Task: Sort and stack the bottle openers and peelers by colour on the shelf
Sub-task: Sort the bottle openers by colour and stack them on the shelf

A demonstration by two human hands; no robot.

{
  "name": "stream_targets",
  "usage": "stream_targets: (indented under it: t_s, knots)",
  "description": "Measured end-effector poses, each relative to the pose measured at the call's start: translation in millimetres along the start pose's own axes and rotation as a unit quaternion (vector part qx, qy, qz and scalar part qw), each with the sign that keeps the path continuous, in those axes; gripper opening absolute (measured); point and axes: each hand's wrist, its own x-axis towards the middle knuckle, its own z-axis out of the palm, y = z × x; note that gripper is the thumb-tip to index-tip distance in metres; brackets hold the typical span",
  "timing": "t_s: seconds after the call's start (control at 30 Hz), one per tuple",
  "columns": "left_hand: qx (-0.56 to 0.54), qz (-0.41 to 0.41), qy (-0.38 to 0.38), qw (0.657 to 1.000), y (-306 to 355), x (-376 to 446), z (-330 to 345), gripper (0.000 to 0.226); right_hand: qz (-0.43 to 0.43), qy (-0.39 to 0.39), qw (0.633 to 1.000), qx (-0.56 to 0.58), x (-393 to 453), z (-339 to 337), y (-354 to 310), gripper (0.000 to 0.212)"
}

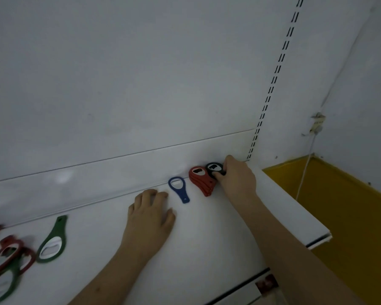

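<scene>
I see my right hand (234, 179) gripping the black opener (213, 169) beside the red stack (201, 181); the lower-left pile (7, 260) is unsorted, and my left hand (151, 214) rests flat

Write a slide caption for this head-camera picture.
Right hand grips a black plastic bottle opener beside stacked red plastic openers; left hand rests on the white shelf.

Your white shelf (207, 234) carries, at centre right of the frame, a black opener (213, 168) touching a red stack (201, 181); just left, one blue opener (178, 191). Lower left: a green opener (52, 241), then overlapping red and green pieces (5, 260), possibly peelers.
</scene>
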Motion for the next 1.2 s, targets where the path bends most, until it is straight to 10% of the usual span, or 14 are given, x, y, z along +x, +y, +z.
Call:
stream_targets:
  t_s: [0.8, 0.93, 1.07, 1.2]
  knots:
    - [-0.002, 0.012, -0.005, 1.000, 1, 0, -1, 0.055, 0.013, -0.085, 0.996, 0.004, 5, -14, -9, 0.032]
    - [-0.002, 0.007, -0.020, 1.000, 4, -1, -3, 0.046, 0.007, -0.008, 1.000, 0.029, -12, -65, -25, 0.045]
    - [-0.093, 0.020, -0.077, 0.992, 2, -13, -27, 0.047, -0.070, 0.094, 0.980, 0.163, -37, -101, -91, 0.034]
    - [-0.116, 0.067, -0.050, 0.990, -27, -50, -83, 0.038, -0.173, 0.015, 0.933, 0.316, -67, -77, -176, 0.022]
